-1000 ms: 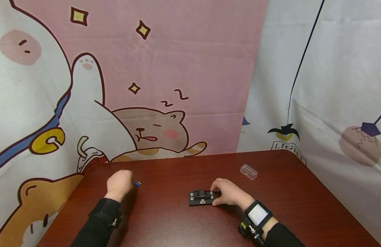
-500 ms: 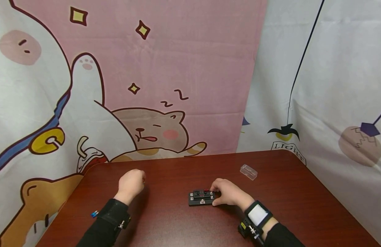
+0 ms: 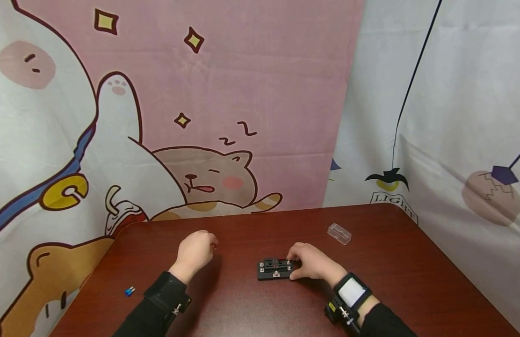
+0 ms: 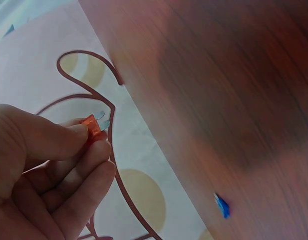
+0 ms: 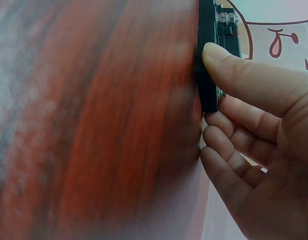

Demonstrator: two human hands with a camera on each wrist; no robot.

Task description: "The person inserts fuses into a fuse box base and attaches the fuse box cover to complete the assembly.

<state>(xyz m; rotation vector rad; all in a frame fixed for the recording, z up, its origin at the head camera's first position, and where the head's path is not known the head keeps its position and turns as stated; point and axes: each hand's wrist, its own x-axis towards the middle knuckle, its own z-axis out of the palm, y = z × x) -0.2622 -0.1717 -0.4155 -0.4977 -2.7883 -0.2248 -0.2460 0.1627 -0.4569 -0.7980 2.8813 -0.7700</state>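
Left hand (image 3: 196,253) had its thumb and index finger closed in a pinch on a small orange fuse (image 4: 94,128), two metal prongs sticking out past the fingertips. Its other fingers were bent in toward the palm. It was over the table (image 3: 239,309), a shadow falling on the wood beside it.

Right hand (image 3: 314,265), well apart from the left, gripped the end of a black terminal block (image 3: 275,270) that lay between the two hands. Thumb pressed along the block's near side, fingers at the far side; the lower fingers curled without holding anything. Metal screws showed on the block, and a bit of red by the right fingertips.

Beyond the right hand, slightly to its right, lay a clear plastic cover (image 3: 339,234). A small blue fuse (image 3: 130,291) lay left of the left hand and nearer the person, near the dark sleeve (image 3: 140,314).
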